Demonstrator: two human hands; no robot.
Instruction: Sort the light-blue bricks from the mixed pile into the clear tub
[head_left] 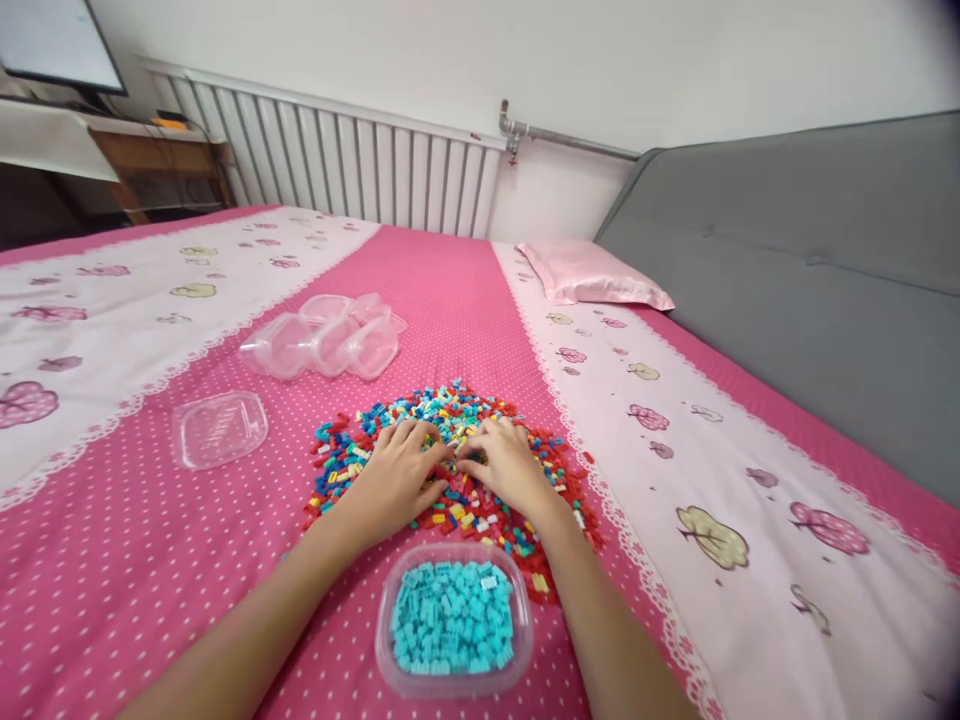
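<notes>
A wide heap of small toy bricks (465, 515) in red, blue, yellow, white and turquoise lies on the pink bedspread. My left hand (397, 470) rests palm down on the heap's left side, its fingers apart and reaching into the bricks. On the other side, my right hand (506, 460) is bent over the middle of the heap, and its fingertips are down among the bricks. Whether a brick is between those fingertips is hidden. Between my forearms stands a clear plastic tub (386, 640), filled with turquoise bricks (450, 615) and one paler piece on top.
Several clear plastic containers (322, 340) lie in a cluster beyond the heap to the left, with a flat clear lid (221, 430) nearer. A pink pillow (592, 275) leans by the grey headboard (810, 240). A white radiator (337, 150) lines the wall.
</notes>
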